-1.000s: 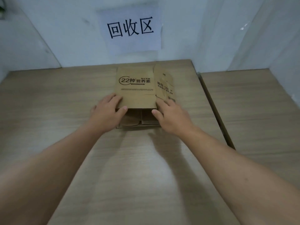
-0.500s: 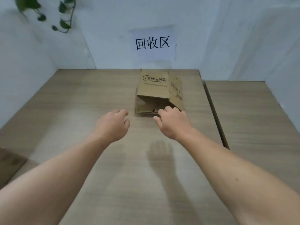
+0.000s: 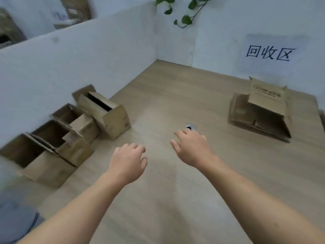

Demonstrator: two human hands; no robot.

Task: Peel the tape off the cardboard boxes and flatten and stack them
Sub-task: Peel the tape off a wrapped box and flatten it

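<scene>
A flattened brown cardboard box (image 3: pixel 260 111) with printed lettering lies on the wooden table at the far right, below a paper sign. Several unflattened cardboard boxes stand along the white partition at the left; the nearest box (image 3: pixel 40 161) is open-topped and another box (image 3: pixel 105 111) lies on its side. My left hand (image 3: pixel 128 162) hovers over the table's middle, fingers loosely curled, holding nothing. My right hand (image 3: pixel 191 148) is beside it, fingers spread, empty, just short of a small round fitting (image 3: pixel 190 127) in the tabletop.
White partition walls (image 3: pixel 79 67) close the table on the left and back. A paper sign (image 3: pixel 270 53) with three characters hangs on the back wall. A green vine (image 3: pixel 182 13) trails down in the corner. Bare wooden tabletop (image 3: pixel 167 199) lies under my forearms.
Both hands have let go of the flattened box and drawn back. The view has swung left, so the flattened box now lies at the right and the upright boxes have come into view.
</scene>
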